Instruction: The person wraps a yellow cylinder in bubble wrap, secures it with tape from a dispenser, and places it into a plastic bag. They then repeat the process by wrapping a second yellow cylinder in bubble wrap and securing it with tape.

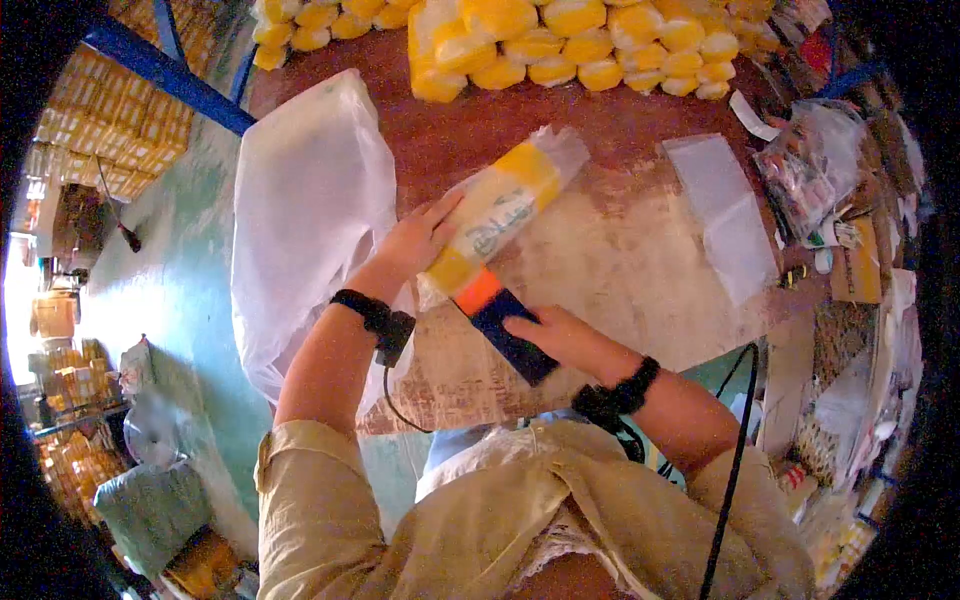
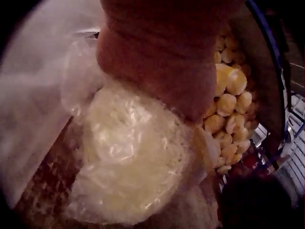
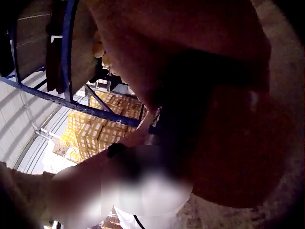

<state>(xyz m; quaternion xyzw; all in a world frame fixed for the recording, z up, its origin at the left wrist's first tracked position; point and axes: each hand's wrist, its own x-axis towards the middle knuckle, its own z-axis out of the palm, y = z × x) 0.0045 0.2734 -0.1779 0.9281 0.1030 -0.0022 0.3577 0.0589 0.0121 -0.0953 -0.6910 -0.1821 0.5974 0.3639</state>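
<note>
A yellow-and-white package in clear plastic (image 1: pixel 510 205), with green writing on its label, lies slanted at the middle of the table. My left hand (image 1: pixel 415 238) grips its near left side. In the left wrist view, the crinkled plastic end of the package (image 2: pixel 136 148) shows below that hand. My right hand (image 1: pixel 568 340) holds a flat dark blue block with an orange end (image 1: pixel 515 338), thumb on top. The orange end meets the package's near end in the head view. In the right wrist view, the block is mostly lost in dark shadow under the hand (image 3: pixel 200 38).
A large translucent plastic sheet (image 1: pixel 305 200) covers the table's left side. Stacked yellow packages (image 1: pixel 570 45) line the far edge. A flat clear bag (image 1: pixel 725 215) lies at right, near a bundle of plastic (image 1: pixel 820 165). A black cable (image 1: pixel 735 470) hangs beside the right arm.
</note>
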